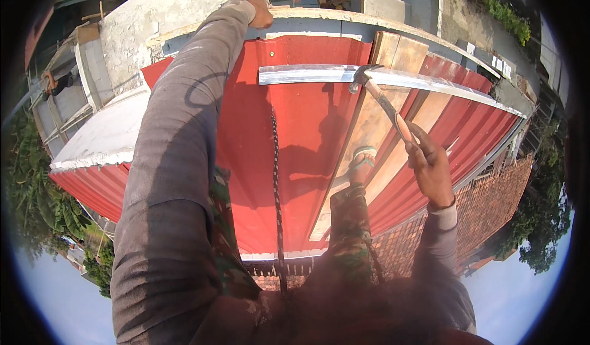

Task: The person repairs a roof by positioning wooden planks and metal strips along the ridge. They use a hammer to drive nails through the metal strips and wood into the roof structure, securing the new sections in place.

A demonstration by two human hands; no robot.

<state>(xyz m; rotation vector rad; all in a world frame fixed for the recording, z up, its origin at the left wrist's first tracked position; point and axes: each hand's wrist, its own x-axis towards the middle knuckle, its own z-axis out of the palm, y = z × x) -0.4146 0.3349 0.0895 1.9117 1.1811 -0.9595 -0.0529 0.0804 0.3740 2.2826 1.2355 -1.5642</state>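
My left arm reaches far forward, and my left hand (261,13) is closed at the pale ledge (344,16) along the roof's top. Its fingers are curled, and what they hold, if anything, is hidden. My right hand (428,168) grips the handle of a claw hammer (384,102). The hammer's head lies over a long shiny metal strip (307,74), which runs across the red corrugated roof sheets (249,111). Whether the head touches the strip I cannot tell.
Wooden planks (356,133) run down the roof, with my sandalled foot (362,158) on one. A patterned cord (277,173) hangs down the middle. A rough white wall (175,22) rises at the far left. An orange tiled roof (485,200) lies lower right.
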